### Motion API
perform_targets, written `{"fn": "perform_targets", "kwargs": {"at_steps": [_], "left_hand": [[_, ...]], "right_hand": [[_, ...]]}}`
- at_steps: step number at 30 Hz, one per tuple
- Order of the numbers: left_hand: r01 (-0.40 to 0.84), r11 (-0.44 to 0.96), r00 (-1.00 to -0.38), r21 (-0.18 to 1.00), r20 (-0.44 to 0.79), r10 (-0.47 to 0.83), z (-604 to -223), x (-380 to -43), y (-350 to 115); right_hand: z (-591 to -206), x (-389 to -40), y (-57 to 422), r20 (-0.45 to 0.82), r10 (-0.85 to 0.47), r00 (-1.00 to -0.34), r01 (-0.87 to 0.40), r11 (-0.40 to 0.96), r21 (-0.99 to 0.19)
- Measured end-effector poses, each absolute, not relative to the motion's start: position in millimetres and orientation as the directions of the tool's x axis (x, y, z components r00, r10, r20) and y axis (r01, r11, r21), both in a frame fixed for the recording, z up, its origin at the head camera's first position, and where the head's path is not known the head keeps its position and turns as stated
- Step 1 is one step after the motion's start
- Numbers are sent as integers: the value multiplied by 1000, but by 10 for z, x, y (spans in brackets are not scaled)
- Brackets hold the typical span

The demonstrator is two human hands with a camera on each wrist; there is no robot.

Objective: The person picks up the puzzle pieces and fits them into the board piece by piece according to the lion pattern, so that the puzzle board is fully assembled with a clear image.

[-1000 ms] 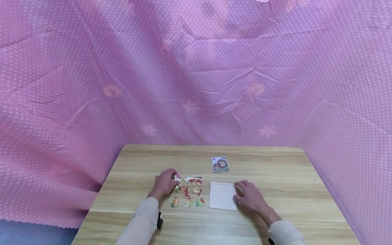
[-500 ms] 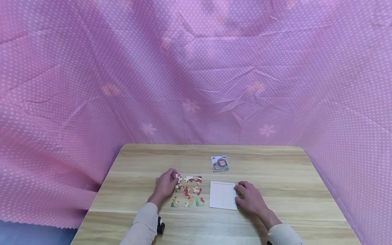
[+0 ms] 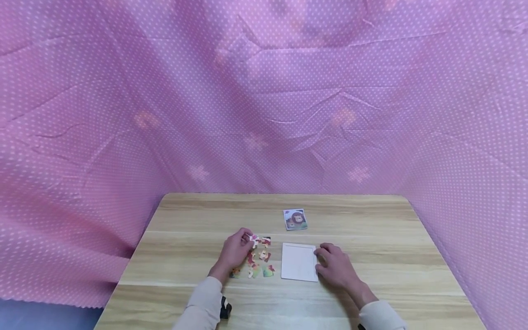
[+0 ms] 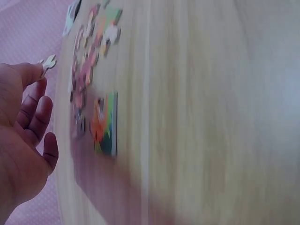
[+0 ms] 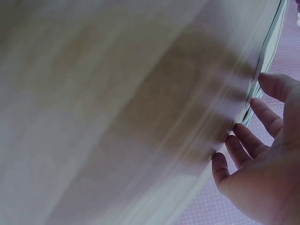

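Note:
My left hand pinches a small jigsaw puzzle piece between thumb and forefinger, held up above the table. Beneath and beside that hand lie several loose puzzle pieces, in red, orange, green and white; the hand covers some of them in the head view. An orange and green piece lies nearest in the left wrist view. To the right of the pieces sits a white square puzzle tray with a raised rim. My right hand touches its right edge with thumb and fingertips, fingers loosely bent.
A picture card with a lion lies behind the tray on the wooden table. Pink dotted cloth hangs around the table's back and sides. A black strap shows at the left sleeve.
My left hand has lifted a puzzle piece from the back left of the loose pieces and carried it right, over the others. My right hand stays at the tray's edge.

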State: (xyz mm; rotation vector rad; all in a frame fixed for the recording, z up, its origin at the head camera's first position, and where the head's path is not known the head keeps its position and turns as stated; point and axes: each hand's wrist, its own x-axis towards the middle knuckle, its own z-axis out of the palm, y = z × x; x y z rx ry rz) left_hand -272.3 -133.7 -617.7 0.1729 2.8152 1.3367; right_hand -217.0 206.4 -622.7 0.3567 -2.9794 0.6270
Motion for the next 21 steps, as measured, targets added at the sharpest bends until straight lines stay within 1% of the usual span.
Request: {"fn": "perform_targets", "kwargs": {"at_steps": [5,13,21], "left_hand": [[108,607,-989,787,25,144,-6121,-2695,-1185],[68,565,-985,822,-34,168,-6145,-2662,-941],[100,548,-979,831,-16,202,-6174,-2647,-740]], "right_hand": [[-6217,-2162,2061,140,-218,-966,-256,886,-388],[-6219,-2142,2066,134,-211,-968,-247,890,-383],[-6215,-2147,2041,150,-218,-964,-260,888,-380]]}}
